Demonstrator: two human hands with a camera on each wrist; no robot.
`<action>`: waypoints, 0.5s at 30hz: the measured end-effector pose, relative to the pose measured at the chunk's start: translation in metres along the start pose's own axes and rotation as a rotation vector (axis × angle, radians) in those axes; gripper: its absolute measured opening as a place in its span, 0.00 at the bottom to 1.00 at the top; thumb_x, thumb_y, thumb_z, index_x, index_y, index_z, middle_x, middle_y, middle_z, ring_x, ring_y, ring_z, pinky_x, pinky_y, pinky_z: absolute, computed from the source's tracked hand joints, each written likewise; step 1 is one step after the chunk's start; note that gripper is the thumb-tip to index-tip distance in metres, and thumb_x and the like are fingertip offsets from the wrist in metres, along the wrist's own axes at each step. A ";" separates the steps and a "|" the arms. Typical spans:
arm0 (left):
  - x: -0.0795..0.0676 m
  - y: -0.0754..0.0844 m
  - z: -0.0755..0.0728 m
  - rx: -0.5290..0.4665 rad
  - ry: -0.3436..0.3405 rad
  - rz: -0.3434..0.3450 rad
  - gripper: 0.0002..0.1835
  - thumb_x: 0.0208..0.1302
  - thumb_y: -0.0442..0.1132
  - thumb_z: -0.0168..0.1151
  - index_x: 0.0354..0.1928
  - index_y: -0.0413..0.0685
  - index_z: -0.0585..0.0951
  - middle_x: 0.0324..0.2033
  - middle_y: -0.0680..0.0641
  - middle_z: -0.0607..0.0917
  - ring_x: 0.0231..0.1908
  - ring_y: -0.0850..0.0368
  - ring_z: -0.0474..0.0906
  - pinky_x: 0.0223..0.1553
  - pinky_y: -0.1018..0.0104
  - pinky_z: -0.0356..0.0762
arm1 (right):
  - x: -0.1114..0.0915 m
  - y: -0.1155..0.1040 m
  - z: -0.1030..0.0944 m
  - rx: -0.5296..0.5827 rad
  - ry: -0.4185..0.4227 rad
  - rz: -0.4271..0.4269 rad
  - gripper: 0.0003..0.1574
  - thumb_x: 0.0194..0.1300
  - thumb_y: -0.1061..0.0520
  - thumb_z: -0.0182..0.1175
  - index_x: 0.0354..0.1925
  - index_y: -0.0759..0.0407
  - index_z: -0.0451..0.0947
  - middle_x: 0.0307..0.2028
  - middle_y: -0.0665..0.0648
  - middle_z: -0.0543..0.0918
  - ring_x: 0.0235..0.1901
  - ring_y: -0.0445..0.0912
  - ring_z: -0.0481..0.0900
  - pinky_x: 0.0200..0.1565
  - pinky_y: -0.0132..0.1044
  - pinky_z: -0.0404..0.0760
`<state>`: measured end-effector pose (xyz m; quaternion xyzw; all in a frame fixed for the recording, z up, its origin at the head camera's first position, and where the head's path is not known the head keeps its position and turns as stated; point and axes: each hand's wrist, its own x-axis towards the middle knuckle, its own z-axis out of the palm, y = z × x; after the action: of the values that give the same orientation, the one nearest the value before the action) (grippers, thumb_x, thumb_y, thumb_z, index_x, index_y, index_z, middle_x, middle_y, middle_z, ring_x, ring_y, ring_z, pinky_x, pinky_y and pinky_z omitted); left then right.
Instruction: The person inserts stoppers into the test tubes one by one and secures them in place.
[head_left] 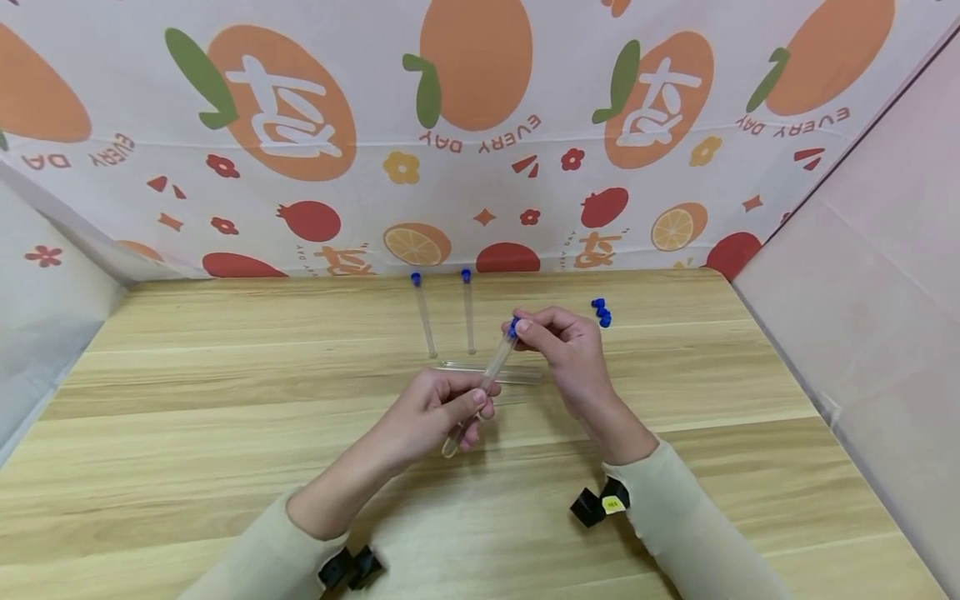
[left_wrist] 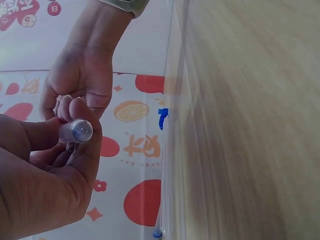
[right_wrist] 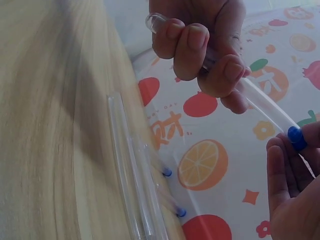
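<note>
My left hand [head_left: 423,412] grips a clear test tube [head_left: 497,362] around its lower half, thumb on top and fingers curled underneath. The tube slants up to the right, its rounded bottom end sticking out below the fingers. At the upper end, my right hand [head_left: 570,354] pinches a blue cap [right_wrist: 296,137] between thumb and fingers, with the cap at the tube's mouth. That rounded end of the tube points toward the camera in the left wrist view. Just beyond both hands, several clear tubes without caps [right_wrist: 125,165] lie side by side on the table.
Two tubes with blue caps [head_left: 425,321] [head_left: 468,321] lie farther back on the wooden table [head_left: 225,433], caps toward the fruit-print curtain [head_left: 360,100]. A few loose blue caps [head_left: 602,313] sit at the back right. Pale side panels [head_left: 885,292] flank the table.
</note>
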<state>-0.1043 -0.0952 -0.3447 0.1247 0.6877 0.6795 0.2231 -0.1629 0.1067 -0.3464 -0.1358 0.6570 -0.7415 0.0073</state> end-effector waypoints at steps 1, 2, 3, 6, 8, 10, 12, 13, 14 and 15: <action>0.000 0.000 0.000 0.004 0.001 0.002 0.15 0.77 0.33 0.50 0.52 0.27 0.79 0.29 0.48 0.82 0.21 0.60 0.77 0.23 0.68 0.80 | 0.000 0.000 0.000 -0.005 -0.004 -0.011 0.09 0.70 0.62 0.61 0.37 0.69 0.82 0.37 0.54 0.90 0.39 0.45 0.87 0.47 0.39 0.86; 0.000 0.000 0.000 0.007 0.001 0.004 0.15 0.77 0.33 0.50 0.52 0.28 0.79 0.29 0.48 0.82 0.21 0.60 0.77 0.23 0.68 0.79 | 0.000 0.000 0.000 -0.011 -0.010 -0.020 0.09 0.69 0.62 0.61 0.38 0.71 0.82 0.37 0.53 0.90 0.39 0.45 0.87 0.47 0.39 0.86; 0.000 0.000 0.000 0.010 0.001 0.004 0.15 0.77 0.34 0.49 0.52 0.28 0.79 0.29 0.48 0.82 0.21 0.60 0.76 0.23 0.68 0.79 | 0.000 0.000 0.000 -0.014 -0.016 -0.028 0.10 0.69 0.63 0.61 0.39 0.72 0.81 0.36 0.53 0.90 0.39 0.45 0.87 0.48 0.39 0.86; 0.000 0.000 -0.001 0.016 0.001 0.004 0.15 0.77 0.35 0.49 0.52 0.29 0.79 0.29 0.48 0.82 0.21 0.59 0.76 0.22 0.66 0.79 | 0.000 0.000 -0.001 -0.027 -0.028 -0.048 0.11 0.68 0.63 0.61 0.39 0.74 0.81 0.36 0.53 0.90 0.38 0.45 0.87 0.48 0.40 0.86; 0.000 0.000 -0.001 0.017 -0.001 0.005 0.15 0.78 0.35 0.49 0.52 0.29 0.80 0.29 0.47 0.81 0.21 0.59 0.76 0.22 0.66 0.80 | 0.000 0.000 -0.002 -0.038 -0.034 -0.065 0.10 0.68 0.63 0.62 0.38 0.73 0.82 0.36 0.53 0.90 0.39 0.45 0.87 0.49 0.41 0.85; 0.000 0.000 -0.002 0.019 -0.002 0.007 0.15 0.78 0.36 0.49 0.51 0.29 0.80 0.29 0.47 0.81 0.21 0.59 0.76 0.22 0.66 0.80 | 0.000 0.000 -0.002 -0.051 -0.042 -0.086 0.09 0.67 0.63 0.62 0.38 0.71 0.83 0.36 0.54 0.90 0.41 0.46 0.87 0.50 0.41 0.85; -0.001 0.001 -0.003 0.017 -0.004 0.009 0.16 0.78 0.36 0.50 0.52 0.29 0.80 0.29 0.47 0.81 0.21 0.60 0.75 0.21 0.66 0.79 | 0.000 0.000 -0.003 -0.064 -0.052 -0.108 0.09 0.67 0.63 0.62 0.37 0.71 0.83 0.37 0.55 0.90 0.43 0.47 0.87 0.51 0.41 0.85; -0.001 0.001 -0.003 0.015 -0.005 0.008 0.16 0.78 0.36 0.50 0.52 0.29 0.80 0.29 0.47 0.81 0.21 0.60 0.75 0.21 0.67 0.79 | -0.001 0.000 -0.003 -0.067 -0.057 -0.115 0.08 0.67 0.63 0.62 0.37 0.71 0.83 0.37 0.55 0.90 0.43 0.47 0.87 0.52 0.41 0.85; -0.001 0.001 -0.003 0.014 -0.005 0.007 0.16 0.78 0.36 0.50 0.52 0.29 0.80 0.29 0.47 0.81 0.21 0.60 0.75 0.21 0.68 0.79 | -0.001 0.000 -0.003 -0.071 -0.060 -0.122 0.08 0.67 0.64 0.62 0.37 0.71 0.83 0.37 0.55 0.90 0.43 0.47 0.87 0.51 0.41 0.85; -0.001 0.001 -0.003 0.013 -0.003 0.004 0.16 0.78 0.36 0.50 0.52 0.29 0.80 0.29 0.47 0.81 0.21 0.60 0.75 0.21 0.68 0.79 | -0.001 0.000 -0.003 -0.070 -0.062 -0.126 0.08 0.67 0.64 0.62 0.37 0.71 0.83 0.37 0.56 0.89 0.43 0.48 0.87 0.51 0.41 0.85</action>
<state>-0.1053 -0.0983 -0.3433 0.1285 0.6916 0.6752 0.2219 -0.1626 0.1098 -0.3473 -0.1997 0.6721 -0.7127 -0.0238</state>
